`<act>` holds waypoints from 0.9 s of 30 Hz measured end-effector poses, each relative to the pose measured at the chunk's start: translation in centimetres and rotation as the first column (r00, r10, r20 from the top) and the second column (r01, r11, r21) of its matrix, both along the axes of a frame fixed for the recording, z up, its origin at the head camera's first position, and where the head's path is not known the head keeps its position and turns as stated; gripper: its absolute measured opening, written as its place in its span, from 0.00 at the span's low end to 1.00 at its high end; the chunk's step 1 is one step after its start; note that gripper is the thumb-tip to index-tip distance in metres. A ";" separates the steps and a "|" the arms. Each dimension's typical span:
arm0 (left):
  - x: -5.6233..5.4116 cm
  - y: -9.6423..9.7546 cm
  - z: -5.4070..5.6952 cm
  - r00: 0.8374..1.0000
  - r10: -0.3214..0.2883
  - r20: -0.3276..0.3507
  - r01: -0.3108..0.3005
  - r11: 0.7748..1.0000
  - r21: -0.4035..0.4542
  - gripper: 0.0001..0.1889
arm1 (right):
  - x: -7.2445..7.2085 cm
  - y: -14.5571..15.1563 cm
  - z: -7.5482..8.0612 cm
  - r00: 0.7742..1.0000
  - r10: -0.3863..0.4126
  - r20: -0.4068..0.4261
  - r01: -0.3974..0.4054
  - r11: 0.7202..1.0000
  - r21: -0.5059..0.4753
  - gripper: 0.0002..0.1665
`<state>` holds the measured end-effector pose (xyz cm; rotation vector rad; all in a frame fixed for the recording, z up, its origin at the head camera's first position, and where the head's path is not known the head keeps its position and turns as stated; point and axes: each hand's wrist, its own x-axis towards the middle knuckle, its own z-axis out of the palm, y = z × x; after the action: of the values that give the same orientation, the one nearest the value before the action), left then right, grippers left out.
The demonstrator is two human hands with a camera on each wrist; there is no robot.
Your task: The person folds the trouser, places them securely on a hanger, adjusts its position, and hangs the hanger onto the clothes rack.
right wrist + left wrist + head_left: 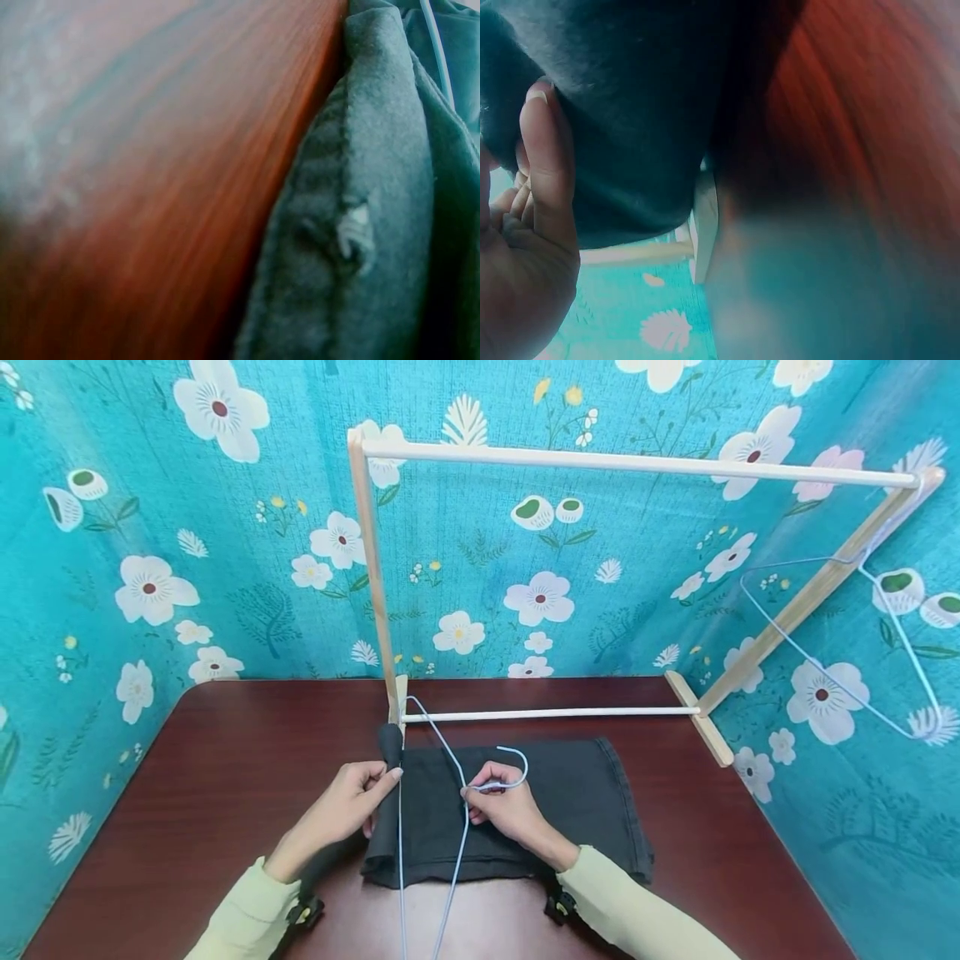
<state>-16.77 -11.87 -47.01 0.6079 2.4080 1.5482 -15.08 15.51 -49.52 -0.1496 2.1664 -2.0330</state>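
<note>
A folded dark cloth garment (570, 785) with stitched edges lies flat on the table. My left hand (347, 803) grips its left end, which is turned up in a fold along the long straight wire of a light blue wire hanger (400, 860). In the left wrist view the thumb (547, 150) presses on the dark cloth (637, 112). My right hand (504, 806) pinches the hanger at the base of its hook (526, 766), which points right over the cloth. The right wrist view shows the garment's stitched edge (382, 150) close up, without the right hand.
A wooden rack with a white top bar (637, 462) and a white lower bar (555, 713) stands behind the garment. Another wire hanger (903, 643) hangs at its right end. The dark red table (247, 777) meets a flowered turquoise curtain (285, 485).
</note>
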 end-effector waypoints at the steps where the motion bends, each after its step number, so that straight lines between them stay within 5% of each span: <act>1: 0.0 0.3 0.0 1.000 -0.007 0.002 0.007 1.000 0.004 0.23 | 0.0 0.1 0.0 1.000 -0.002 0.004 0.002 1.000 0.001 0.09; 12: 0.4 2.2 -0.6 0.997 -0.059 0.047 0.061 0.997 -0.040 0.19 | 0.1 0.1 -0.1 1.000 0.000 0.018 0.000 1.000 0.007 0.09; 18: 0.5 2.5 -1.1 0.988 -0.145 0.059 0.149 0.986 -0.080 0.16 | 0.2 0.1 -0.2 1.000 0.001 0.028 -0.001 1.000 0.001 0.09; 22: 0.6 2.2 -1.0 0.970 -0.244 -0.020 0.238 0.960 -0.148 0.06 | 0.1 0.1 -0.1 1.000 -0.003 0.031 0.003 1.000 -0.011 0.09; 27: 1.0 1.1 -0.4 0.934 -0.315 -0.169 0.260 0.923 -0.284 0.21 | 0.0 0.0 -0.2 0.999 -0.003 0.034 0.004 1.000 -0.025 0.08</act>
<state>-15.73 -10.78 -47.39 1.0620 2.4704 1.0768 -15.04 15.52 -49.69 -0.1135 2.1233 -2.0497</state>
